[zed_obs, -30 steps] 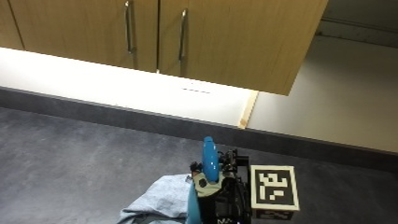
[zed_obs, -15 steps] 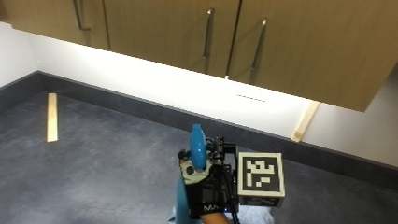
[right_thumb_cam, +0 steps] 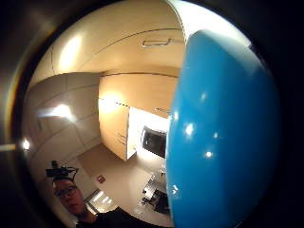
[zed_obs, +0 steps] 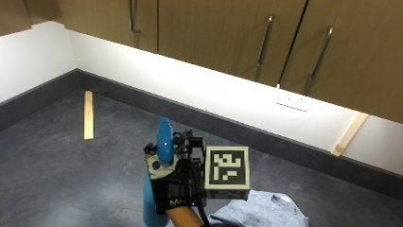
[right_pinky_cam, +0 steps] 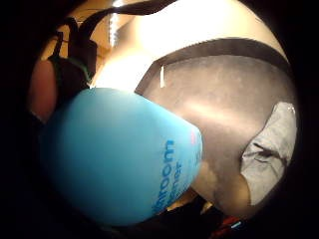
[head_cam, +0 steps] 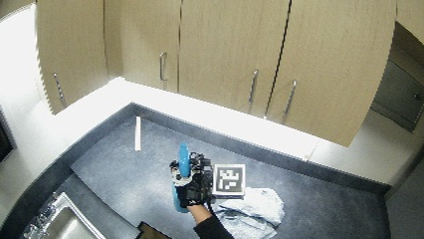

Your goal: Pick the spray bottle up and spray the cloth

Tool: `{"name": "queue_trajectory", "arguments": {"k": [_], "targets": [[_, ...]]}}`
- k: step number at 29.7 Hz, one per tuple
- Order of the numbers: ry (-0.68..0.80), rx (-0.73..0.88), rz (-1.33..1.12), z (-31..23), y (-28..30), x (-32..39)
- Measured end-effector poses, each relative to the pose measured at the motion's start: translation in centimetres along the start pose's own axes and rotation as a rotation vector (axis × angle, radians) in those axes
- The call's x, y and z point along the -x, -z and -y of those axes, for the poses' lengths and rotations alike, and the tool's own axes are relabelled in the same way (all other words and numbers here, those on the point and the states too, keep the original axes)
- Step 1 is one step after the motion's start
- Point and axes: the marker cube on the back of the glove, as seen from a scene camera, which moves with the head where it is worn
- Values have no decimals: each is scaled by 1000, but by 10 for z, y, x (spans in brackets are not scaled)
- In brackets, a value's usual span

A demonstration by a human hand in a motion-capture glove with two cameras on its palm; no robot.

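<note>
1. Gloved right hand (zed_obs: 171,182) gripped the blue spray bottle (zed_obs: 161,182), lifted above the worktop (zed_obs: 69,165).
2. Bottle upright, against the palm.
3. Grey cloth (zed_obs: 261,213) lay crumpled on worktop, just beside the hand.

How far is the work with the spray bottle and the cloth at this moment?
Done: the gloved right hand grips the blue spray bottle and holds it above the grey counter. In hand: the bottle is beside the grey cloth, which lies crumpled on the counter. Left: aiming at the cloth and spraying it; no spray or wet patch is visible.
</note>
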Motion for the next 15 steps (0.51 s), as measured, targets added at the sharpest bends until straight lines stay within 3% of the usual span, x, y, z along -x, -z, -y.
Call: {"name": "queue_trajectory", "arguments": {"k": [15], "targets": [[-50, -60, -78, -31, 6, -104]]}}
